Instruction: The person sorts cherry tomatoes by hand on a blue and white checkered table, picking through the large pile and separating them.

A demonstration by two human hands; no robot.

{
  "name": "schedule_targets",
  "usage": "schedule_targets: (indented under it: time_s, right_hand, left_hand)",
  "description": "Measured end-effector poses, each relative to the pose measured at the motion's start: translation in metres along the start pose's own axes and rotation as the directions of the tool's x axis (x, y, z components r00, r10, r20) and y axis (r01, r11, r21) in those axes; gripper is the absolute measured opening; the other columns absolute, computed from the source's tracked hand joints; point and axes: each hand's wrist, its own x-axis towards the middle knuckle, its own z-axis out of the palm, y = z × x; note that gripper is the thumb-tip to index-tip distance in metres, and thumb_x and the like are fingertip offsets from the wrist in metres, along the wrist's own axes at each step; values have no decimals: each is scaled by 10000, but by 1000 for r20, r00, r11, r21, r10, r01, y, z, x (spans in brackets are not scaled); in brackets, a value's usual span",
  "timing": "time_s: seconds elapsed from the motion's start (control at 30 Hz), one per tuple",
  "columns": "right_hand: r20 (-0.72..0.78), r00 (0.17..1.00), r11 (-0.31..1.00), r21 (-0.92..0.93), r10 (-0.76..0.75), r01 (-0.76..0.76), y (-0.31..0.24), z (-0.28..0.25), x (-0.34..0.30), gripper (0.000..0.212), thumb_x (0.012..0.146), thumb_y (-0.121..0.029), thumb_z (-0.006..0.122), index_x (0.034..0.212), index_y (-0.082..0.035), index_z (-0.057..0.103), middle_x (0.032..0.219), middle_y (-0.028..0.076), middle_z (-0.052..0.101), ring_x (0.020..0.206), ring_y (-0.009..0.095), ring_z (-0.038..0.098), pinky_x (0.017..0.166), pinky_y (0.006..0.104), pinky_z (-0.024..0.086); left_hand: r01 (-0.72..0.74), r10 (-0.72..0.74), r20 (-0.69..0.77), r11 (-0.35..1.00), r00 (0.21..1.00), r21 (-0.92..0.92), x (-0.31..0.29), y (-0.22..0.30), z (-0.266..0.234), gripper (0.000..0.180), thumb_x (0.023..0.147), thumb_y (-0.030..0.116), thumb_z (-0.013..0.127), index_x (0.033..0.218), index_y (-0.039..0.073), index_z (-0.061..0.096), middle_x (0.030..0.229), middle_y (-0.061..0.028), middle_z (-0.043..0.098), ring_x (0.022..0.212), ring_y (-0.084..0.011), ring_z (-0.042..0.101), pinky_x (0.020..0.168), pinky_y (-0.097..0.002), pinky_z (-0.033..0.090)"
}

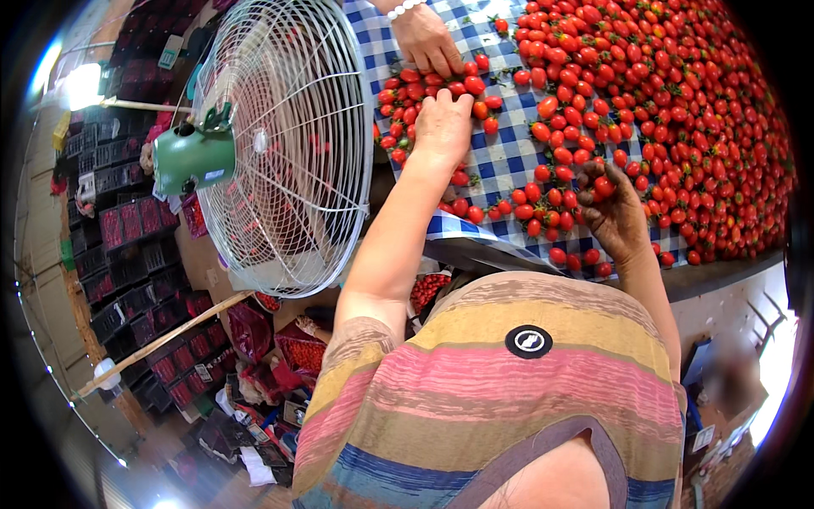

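Note:
Small red cherry tomatoes [678, 102] cover much of a table spread with a blue-and-white checked cloth [500, 127]. My left hand [443, 127] reaches into a smaller cluster of tomatoes [407, 93] on the left. Its fingers curl downward there, and their tips are hidden, so what they hold does not show. My right hand [617, 216], darkly stained on the palm and fingers, is turned partly upward at the near edge of the large heap. A cherry tomato [604, 187] sits between its thumb and fingers.
Another person's hand [428, 41] with a white beaded bracelet touches the same cluster from the far side. A large caged fan [284, 144] stands close to my left arm. Stacked dark crates [136, 229] line the left side. A wooden pole [161, 342] slants below the fan.

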Motion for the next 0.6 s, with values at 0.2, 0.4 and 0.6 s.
schedule_targets:
  time_s: [0.2, 0.4, 0.6]
  right_hand:
    - [-238, 962, 985, 73, -133, 154, -7, -11, -8, 355, 1024, -285, 578, 1247, -11, 602, 1171, 154, 662, 1084, 298, 676, 930, 438, 603]
    - [-68, 998, 992, 125, -18, 26, 9, -4, 2, 399, 1039, -319, 532, 1317, -35, 569, 1201, 168, 664, 1081, 310, 676, 939, 469, 595]
    - [-52, 991, 979, 160, -121, 128, -7, -19, -2, 344, 1028, -307, 549, 1269, -72, 621, 1180, 130, 689, 999, 261, 702, 804, 367, 610]
  left_hand:
    - [53, -10, 185, 972, 983, -227, -2, 25, -21, 346, 893, 322, 722, 1152, 95, 681, 1035, -129, 701, 948, -308, 691, 802, -438, 546]
    - [-134, 159, 74, 955, 984, -265, 5, 61, -12, 419, 867, 339, 758, 1208, 110, 675, 1096, -139, 650, 975, -344, 672, 828, -431, 555]
    - [-267, 270, -44, 893, 962, -362, -6, 84, 29, 419, 830, 120, 754, 1218, 88, 599, 1022, -176, 611, 924, -395, 642, 784, -475, 541]
